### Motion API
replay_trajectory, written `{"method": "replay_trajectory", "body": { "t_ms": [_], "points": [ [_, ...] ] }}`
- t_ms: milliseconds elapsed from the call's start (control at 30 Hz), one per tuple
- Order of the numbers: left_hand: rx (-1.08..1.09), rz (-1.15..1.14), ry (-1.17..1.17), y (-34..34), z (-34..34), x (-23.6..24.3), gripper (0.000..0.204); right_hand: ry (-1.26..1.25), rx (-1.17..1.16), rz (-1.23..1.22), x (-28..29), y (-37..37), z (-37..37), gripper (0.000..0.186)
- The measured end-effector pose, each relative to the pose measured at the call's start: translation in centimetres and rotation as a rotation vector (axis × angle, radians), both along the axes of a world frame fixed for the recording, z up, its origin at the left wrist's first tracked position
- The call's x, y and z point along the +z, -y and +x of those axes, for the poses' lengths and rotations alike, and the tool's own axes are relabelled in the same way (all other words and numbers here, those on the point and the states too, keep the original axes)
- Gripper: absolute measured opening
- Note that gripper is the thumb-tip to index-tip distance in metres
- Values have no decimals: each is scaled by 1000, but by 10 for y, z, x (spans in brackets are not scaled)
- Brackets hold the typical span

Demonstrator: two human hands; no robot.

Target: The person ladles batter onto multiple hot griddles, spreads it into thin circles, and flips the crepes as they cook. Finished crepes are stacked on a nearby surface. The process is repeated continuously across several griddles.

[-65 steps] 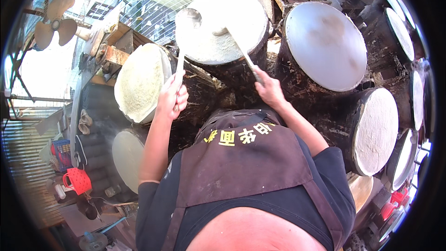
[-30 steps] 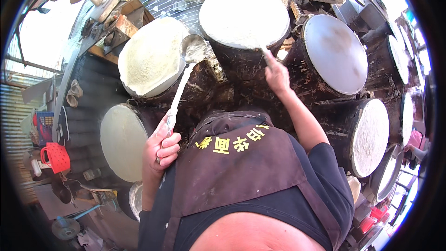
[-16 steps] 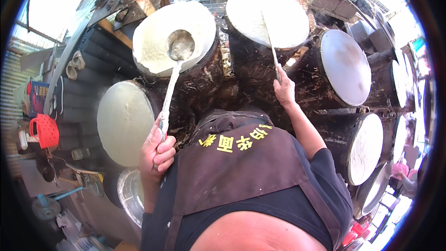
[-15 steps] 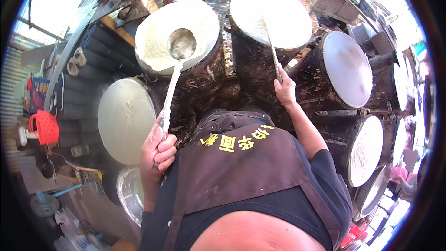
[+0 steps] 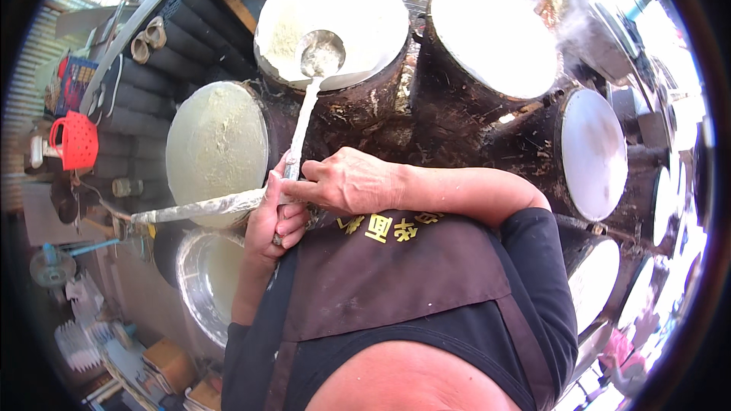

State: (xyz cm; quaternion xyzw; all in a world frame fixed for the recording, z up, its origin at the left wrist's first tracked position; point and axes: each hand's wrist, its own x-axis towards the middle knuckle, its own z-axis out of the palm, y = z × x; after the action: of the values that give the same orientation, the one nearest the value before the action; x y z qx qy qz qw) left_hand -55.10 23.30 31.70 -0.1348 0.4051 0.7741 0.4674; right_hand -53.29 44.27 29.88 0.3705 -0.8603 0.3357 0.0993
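Note:
My left hand (image 5: 276,217) is wrapped round the handle of a long ladle (image 5: 323,53). The ladle's round metal bowl, smeared with white, shows over the near edge of a white-topped drum (image 5: 369,11); whether it touches the surface I cannot tell. In my right hand (image 5: 354,183) is a long flat stick (image 5: 190,208), whitened along its length. That hand has crossed in front of my apron and meets the left, so stick and ladle handle cross there. The stick points left, its middle passing over the near edge of a pale, crusted drum top (image 5: 217,137).
More dark drums stand around: a bright white top (image 5: 495,38) at the back right and a greyish lid (image 5: 594,156) at the right. A metal basin (image 5: 213,281) is at the left. A red perforated basket (image 5: 76,141) hangs at the far left. Steam rises at the back right.
My right hand has swung left with the stick, from the back-right drum to my left hand. My left hand keeps the ladle. The view has turned somewhat, shifting the drums.

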Motion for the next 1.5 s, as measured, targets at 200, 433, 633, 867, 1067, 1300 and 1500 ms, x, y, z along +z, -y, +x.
{"method": "replay_trajectory", "body": {
  "t_ms": [200,433,633,867,1067,1300,1500],
  "points": [
    [262,-14,-62,-3,26,6,54,101,-352,-236,-42,-43,-58,46],
    [572,154,22,-7,58,13,43,-207,-523,226,-146,-54,-149,69],
    [720,101,35,-24,83,19,41,-59,-400,340,-113,-72,-182,43],
    [811,141,1,-23,88,28,43,-208,-469,195,-33,-107,-215,11],
    [540,283,1,0,77,30,57,-199,-404,283,-36,-103,-139,20],
    [267,466,71,22,63,21,59,14,-608,38,-123,-96,11,45],
    [-63,417,43,75,46,-8,54,70,-962,-135,-124,-57,143,26]
  ]
}}
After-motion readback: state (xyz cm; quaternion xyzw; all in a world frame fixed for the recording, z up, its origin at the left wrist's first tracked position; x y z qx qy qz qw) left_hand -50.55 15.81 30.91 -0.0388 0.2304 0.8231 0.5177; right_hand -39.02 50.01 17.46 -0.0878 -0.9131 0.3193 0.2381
